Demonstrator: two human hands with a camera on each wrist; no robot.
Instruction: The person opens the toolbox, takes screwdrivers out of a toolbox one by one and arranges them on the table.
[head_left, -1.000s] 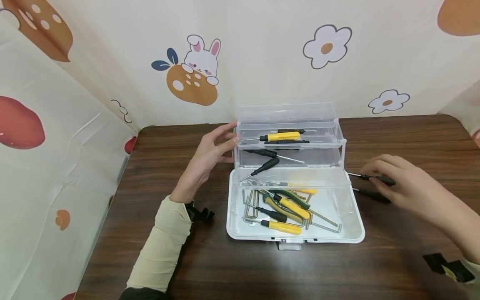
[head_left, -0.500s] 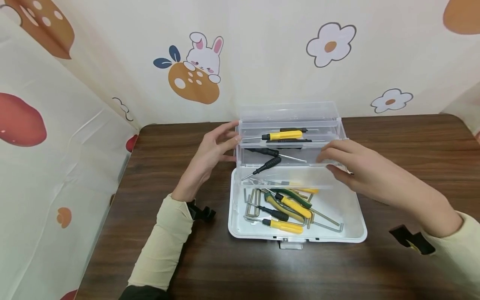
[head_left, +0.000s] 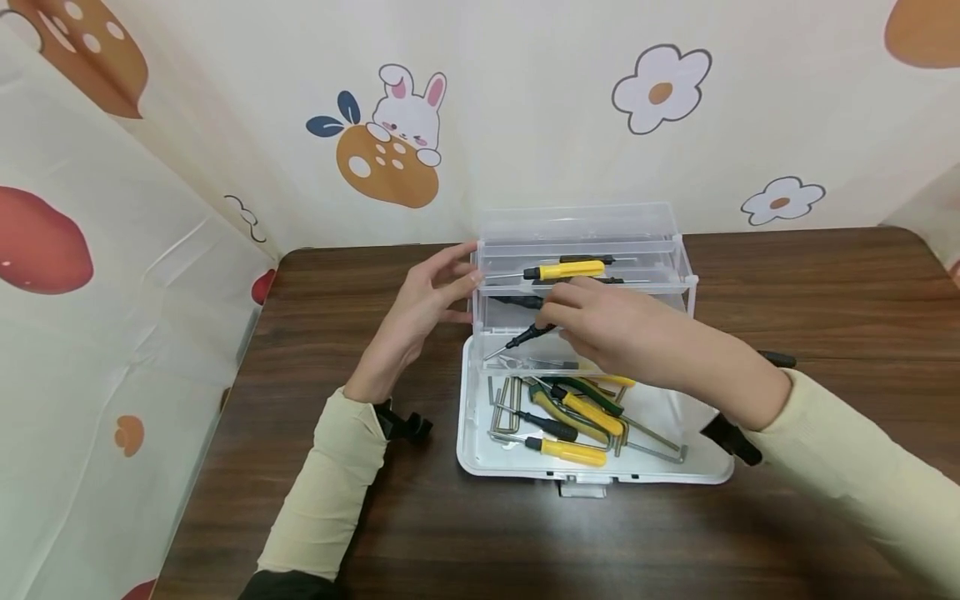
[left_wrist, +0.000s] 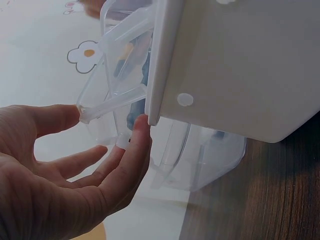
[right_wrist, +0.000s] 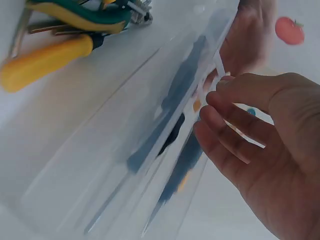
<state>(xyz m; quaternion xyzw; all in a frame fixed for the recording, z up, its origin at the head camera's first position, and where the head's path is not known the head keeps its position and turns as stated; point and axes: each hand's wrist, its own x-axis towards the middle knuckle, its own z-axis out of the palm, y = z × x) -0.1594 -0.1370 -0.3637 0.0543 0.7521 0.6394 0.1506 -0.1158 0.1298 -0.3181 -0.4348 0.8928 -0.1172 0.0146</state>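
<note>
A white toolbox (head_left: 697,468) stands unfolded on the table, its clear stepped trays (head_left: 678,300) raised at the back. My left hand (head_left: 427,304) touches the trays' left end. In the left wrist view its thumb lies on a tray corner and a fingertip is at the white edge (left_wrist: 154,117). My right hand (head_left: 600,321) is over the lower trays, fingertips close to a black screwdriver (head_left: 527,337) lying there. Nothing shows between its loosely bent fingers (right_wrist: 220,142) in the right wrist view. A second black screwdriver (head_left: 517,301) is partly hidden by that hand. A yellow screwdriver (head_left: 570,270) lies in an upper tray.
In the toolbox's base lie yellow-handled screwdrivers (head_left: 573,452), green-and-yellow pliers (head_left: 592,396) and several hex keys (head_left: 506,412). A black handle (head_left: 777,359) lies on the wooden table (head_left: 847,300) at the right, partly behind my right forearm. A patterned sheet (head_left: 540,125) hangs behind.
My right hand has let go of a black screwdriver on the table at the right and moved left over the trays. My left hand has stayed at the trays' end.
</note>
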